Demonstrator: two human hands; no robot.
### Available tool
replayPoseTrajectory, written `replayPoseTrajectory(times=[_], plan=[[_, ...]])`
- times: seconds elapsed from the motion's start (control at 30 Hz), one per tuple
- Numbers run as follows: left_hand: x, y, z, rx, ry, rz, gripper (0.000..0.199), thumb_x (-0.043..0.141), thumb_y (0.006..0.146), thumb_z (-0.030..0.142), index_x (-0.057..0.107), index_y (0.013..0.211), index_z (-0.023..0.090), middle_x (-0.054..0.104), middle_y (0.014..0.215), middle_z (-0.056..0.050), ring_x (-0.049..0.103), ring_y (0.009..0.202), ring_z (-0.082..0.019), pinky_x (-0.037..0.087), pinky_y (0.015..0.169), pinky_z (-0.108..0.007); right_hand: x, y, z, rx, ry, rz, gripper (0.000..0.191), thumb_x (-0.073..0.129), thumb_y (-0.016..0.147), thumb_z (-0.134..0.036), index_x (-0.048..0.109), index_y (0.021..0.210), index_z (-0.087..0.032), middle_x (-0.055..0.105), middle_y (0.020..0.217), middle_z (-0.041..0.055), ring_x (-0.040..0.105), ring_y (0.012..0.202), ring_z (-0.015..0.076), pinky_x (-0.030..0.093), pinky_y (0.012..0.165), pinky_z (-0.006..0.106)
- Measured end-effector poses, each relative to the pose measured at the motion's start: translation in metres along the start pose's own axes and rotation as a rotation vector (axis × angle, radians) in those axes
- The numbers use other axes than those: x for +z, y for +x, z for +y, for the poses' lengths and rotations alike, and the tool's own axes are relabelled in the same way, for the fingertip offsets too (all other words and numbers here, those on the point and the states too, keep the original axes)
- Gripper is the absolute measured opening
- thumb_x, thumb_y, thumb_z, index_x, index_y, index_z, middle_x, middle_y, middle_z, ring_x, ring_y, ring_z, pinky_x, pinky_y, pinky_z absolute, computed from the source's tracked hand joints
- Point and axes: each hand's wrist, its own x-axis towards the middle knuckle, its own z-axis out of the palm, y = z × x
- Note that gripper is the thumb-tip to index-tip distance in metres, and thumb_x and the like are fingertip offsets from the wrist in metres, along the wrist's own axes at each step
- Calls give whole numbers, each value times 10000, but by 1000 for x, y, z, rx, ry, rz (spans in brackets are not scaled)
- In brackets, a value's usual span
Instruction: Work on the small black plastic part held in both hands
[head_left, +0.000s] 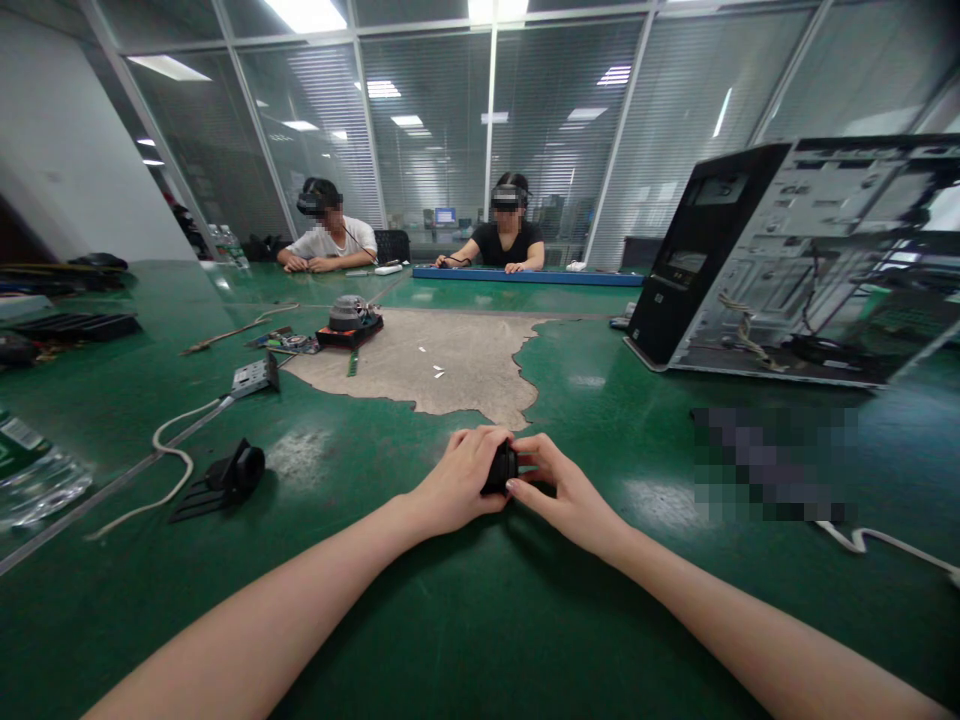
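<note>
Head: both hands [461,478] [561,492], one black object [498,470]

Forearms [300,600] angled inward, left fingers [487,436] curled, right fingers [541,450] bent

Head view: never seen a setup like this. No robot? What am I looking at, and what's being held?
No robot: these are a person's bare hands, seen by a camera worn on that person's head, looking forward and down. The left hand and right hand hold a small black object between them; fingers hide much of it, so I can't identify it. On the green table are an opened computer case to the right, a black part with thin prongs and a clear bottle to the left. Two other people, in white and black, sit opposite.
</note>
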Motion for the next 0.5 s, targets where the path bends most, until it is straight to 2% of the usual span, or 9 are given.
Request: replayPoseTrajectory(times=[0.2, 0.5], plan=[[0, 0, 1, 0, 4, 13, 531, 571, 660, 179, 310, 1121, 216, 450, 1114, -73, 408, 1078, -224, 291, 901, -393, 1, 1, 2, 24, 44, 13, 189, 504, 779, -255, 455, 956, -212, 542, 909, 23, 571, 860, 154, 498, 751, 322], [-1, 0, 2, -1, 3, 1, 545, 581, 642, 157, 316, 1114, 213, 449, 1125, -73, 405, 1075, -223, 294, 900, -384, 1, 1, 3, 22, -6, 13, 246, 516, 765, -229, 455, 1002, -205, 532, 959, 43, 563, 873, 158, 499, 746, 320]])
